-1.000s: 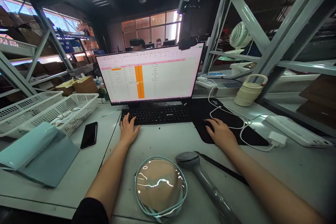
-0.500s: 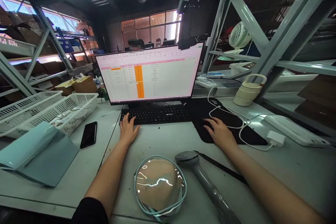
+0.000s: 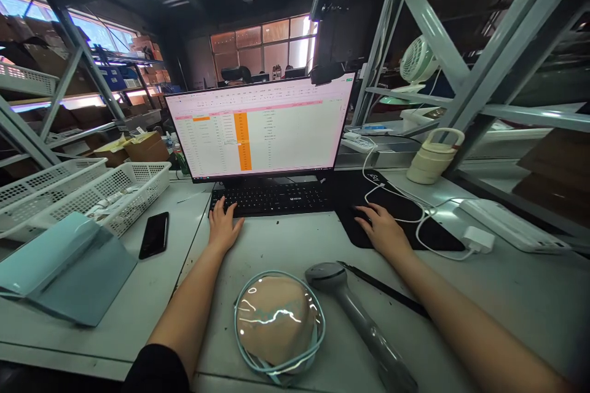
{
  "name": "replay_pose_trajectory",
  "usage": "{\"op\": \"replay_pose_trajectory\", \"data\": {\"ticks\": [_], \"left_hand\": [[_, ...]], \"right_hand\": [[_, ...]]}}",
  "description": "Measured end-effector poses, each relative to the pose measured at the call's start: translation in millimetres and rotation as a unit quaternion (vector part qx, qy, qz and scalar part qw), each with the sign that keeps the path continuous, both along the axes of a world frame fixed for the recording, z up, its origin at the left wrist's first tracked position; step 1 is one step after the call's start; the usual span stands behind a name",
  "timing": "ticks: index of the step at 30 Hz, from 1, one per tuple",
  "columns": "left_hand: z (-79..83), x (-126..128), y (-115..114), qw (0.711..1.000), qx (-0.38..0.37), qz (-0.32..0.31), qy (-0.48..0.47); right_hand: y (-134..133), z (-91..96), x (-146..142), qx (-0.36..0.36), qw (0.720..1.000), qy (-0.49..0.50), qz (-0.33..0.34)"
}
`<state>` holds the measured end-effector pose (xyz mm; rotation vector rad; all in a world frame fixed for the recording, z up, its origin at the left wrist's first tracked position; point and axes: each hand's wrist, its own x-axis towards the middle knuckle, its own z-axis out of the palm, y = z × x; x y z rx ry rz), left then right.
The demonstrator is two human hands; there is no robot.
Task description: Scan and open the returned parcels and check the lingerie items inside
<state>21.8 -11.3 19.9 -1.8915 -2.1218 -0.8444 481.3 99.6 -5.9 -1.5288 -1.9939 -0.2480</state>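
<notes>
My left hand (image 3: 224, 227) rests at the left end of a black keyboard (image 3: 276, 198), fingers spread over the keys and holding nothing. On the black mouse pad (image 3: 428, 233), my right hand (image 3: 382, 227) curves over a dark computer mouse (image 3: 358, 211), mostly hidden beneath the palm and fingers. Behind the keyboard stands a monitor (image 3: 295, 135) showing a spreadsheet with an orange column. Between my forearms lie a round clear-topped pouch (image 3: 276, 319) with light-blue edging and something beige inside, and a grey handheld scanner (image 3: 354, 313).
White plastic baskets (image 3: 138, 196), a black phone (image 3: 154, 235) and a light-blue folder (image 3: 69, 270) are at left. On the right are a cream cup (image 3: 431, 159), white cables, a charger (image 3: 478, 239) and a power strip (image 3: 511, 224). Metal shelf frames (image 3: 465, 73) flank the table.
The view has shifted very slightly. Both hands keep their places on the keyboard and over the mouse.
</notes>
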Motion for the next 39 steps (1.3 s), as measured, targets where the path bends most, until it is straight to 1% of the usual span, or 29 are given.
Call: {"op": "replay_pose_trajectory", "data": {"ticks": [5,9,15,32,39], "left_hand": [[-0.5,0,0,1.000,0.007,0.000,-0.001],[-0.4,0,0,1.000,0.010,0.002,0.003],[0.3,1,-1,1.000,0.008,0.000,0.006],[1.7,0,-1,1.000,-0.002,-0.001,-0.001],[0.4,0,-1,1.000,0.011,0.003,-0.005]], "right_hand": [[-5,3.5,-3,0.016,1.000,-0.016,0.001],[-9,6.7,-5,0.026,0.999,-0.031,-0.013],[-10,8.8,-6,0.025,0.999,-0.042,-0.021],[-10,7.3,-6,0.035,0.999,-0.029,-0.014],[-12,9.6,-7,0.026,0.999,-0.024,-0.014]]}}
